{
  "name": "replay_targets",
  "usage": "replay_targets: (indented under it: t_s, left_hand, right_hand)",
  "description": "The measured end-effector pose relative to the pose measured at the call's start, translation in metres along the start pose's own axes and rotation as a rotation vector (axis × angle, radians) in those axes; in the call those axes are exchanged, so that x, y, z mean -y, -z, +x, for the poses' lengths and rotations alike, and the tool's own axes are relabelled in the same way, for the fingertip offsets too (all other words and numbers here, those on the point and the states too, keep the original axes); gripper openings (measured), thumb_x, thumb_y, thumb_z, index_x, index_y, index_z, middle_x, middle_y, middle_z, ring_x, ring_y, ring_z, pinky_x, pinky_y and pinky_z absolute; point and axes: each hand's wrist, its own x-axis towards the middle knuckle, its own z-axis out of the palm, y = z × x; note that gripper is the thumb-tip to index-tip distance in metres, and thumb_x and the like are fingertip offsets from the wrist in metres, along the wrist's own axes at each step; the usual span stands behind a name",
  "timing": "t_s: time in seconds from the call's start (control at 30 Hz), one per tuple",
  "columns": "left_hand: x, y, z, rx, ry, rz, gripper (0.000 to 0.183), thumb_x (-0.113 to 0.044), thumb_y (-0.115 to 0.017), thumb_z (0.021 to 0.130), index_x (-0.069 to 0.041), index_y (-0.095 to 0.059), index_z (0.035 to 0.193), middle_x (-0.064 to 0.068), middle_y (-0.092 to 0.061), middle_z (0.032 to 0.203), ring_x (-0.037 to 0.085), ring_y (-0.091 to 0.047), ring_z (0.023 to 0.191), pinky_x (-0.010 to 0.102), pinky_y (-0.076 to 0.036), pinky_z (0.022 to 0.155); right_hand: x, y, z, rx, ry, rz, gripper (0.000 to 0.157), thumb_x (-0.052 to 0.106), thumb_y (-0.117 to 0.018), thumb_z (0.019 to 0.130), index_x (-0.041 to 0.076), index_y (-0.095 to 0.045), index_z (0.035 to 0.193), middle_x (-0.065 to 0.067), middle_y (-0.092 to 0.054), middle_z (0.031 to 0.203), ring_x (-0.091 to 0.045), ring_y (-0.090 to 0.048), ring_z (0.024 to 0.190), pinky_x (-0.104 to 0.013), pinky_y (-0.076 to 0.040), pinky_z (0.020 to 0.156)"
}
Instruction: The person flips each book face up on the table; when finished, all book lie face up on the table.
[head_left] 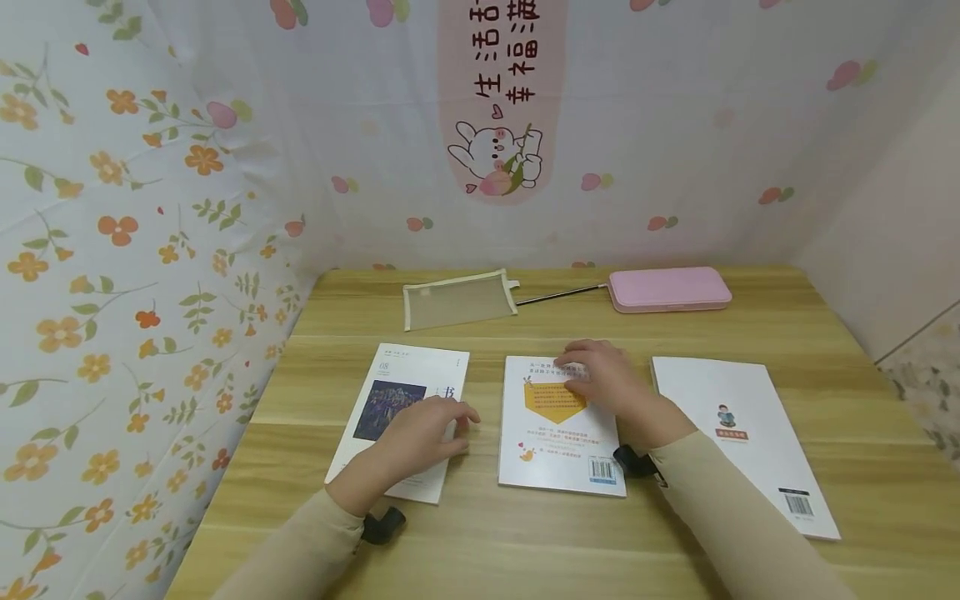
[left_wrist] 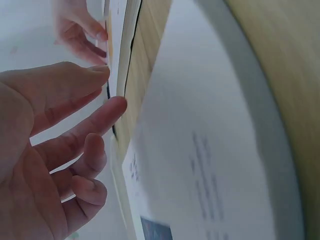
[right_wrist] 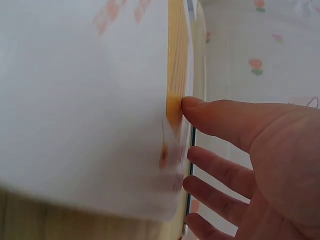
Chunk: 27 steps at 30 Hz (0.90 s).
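My left hand [head_left: 423, 433] hovers over the right side of a white book [head_left: 416, 360] with a dark picture on its cover. Its fingers are loosely bent around nothing, as the left wrist view shows of the hand [left_wrist: 50, 150]. The right hand [head_left: 611, 383] lies over the upper right part of the middle book [head_left: 547, 467], whose white cover carries an orange panel and a barcode. In the right wrist view, the thumb of that hand [right_wrist: 270, 160] appears to touch the cover near the orange panel; its fingers extend beside it, spread apart.
A third white book [head_left: 757, 467] lies at the right, partly behind the right forearm. At the back are a mesh pouch [head_left: 461, 302], a thin black rod [head_left: 558, 295] and a pink case [head_left: 670, 288]. Patterned cloth [head_left: 360, 125] hangs behind the wooden table [head_left: 480, 550].
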Motion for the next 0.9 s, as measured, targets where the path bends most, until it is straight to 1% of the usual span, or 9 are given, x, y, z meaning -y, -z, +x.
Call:
replay_targets:
  t_s: [0.13, 0.27, 0.37, 0.5, 0.67, 0.9]
  left_hand:
    - [-0.008, -0.005, 0.002, -0.025, -0.045, 0.016, 0.03, -0.022, -0.077, 0.091, -0.019, -0.072, 0.12, -0.006, -0.072, 0.102, 0.015, -0.065, 0.098, 0.033, -0.054, 0.079]
    - [-0.016, -0.008, 0.005, -0.022, -0.068, 0.02, 0.032, -0.022, -0.076, 0.092, -0.019, -0.071, 0.123, -0.005, -0.071, 0.103, 0.012, -0.062, 0.095, 0.031, -0.053, 0.078]
    - [-0.022, -0.01, 0.007, 0.003, -0.068, 0.017, 0.034, -0.023, -0.076, 0.091, -0.019, -0.071, 0.124, -0.005, -0.07, 0.102, 0.011, -0.06, 0.093, 0.029, -0.052, 0.075]
    - [-0.027, -0.014, 0.01, 0.029, -0.065, 0.023, 0.034, -0.024, -0.076, 0.09, -0.021, -0.071, 0.124, -0.006, -0.07, 0.103, 0.009, -0.059, 0.09, 0.026, -0.049, 0.07]
    - [-0.032, -0.018, 0.012, 0.038, -0.068, 0.046, 0.031, -0.028, -0.076, 0.091, -0.024, -0.072, 0.121, -0.008, -0.071, 0.104, 0.006, -0.058, 0.089, 0.023, -0.048, 0.07]
    - [-0.038, -0.021, 0.012, 0.038, -0.056, 0.064, 0.032, -0.034, -0.08, 0.089, -0.027, -0.073, 0.12, -0.011, -0.069, 0.101, 0.006, -0.056, 0.09, 0.023, -0.048, 0.071]
  right_hand:
    - [-0.012, 0.007, -0.006, -0.009, 0.002, -0.047, 0.031, 0.013, -0.072, 0.095, 0.016, -0.075, 0.126, -0.018, -0.058, 0.146, -0.049, -0.047, 0.138, -0.069, -0.033, 0.109]
    - [-0.023, 0.013, -0.014, -0.018, 0.01, -0.067, 0.034, 0.003, -0.069, 0.093, 0.014, -0.075, 0.125, -0.019, -0.06, 0.144, -0.047, -0.05, 0.136, -0.071, -0.034, 0.11]
    - [-0.029, 0.015, -0.019, -0.019, 0.023, -0.047, 0.038, -0.003, -0.07, 0.09, 0.012, -0.075, 0.124, -0.019, -0.06, 0.142, -0.046, -0.052, 0.133, -0.069, -0.036, 0.11]
    - [-0.034, 0.015, -0.021, -0.014, 0.047, -0.019, 0.039, -0.005, -0.069, 0.089, 0.011, -0.075, 0.125, -0.019, -0.061, 0.14, -0.045, -0.055, 0.13, -0.065, -0.041, 0.109]
    - [-0.039, 0.017, -0.024, -0.01, 0.052, 0.002, 0.038, -0.005, -0.069, 0.089, 0.009, -0.075, 0.124, -0.02, -0.062, 0.138, -0.044, -0.056, 0.128, -0.062, -0.045, 0.107]
    - [-0.044, 0.017, -0.027, 0.005, 0.057, 0.019, 0.039, -0.005, -0.073, 0.087, 0.008, -0.075, 0.123, -0.021, -0.063, 0.136, -0.045, -0.056, 0.128, -0.062, -0.045, 0.107]
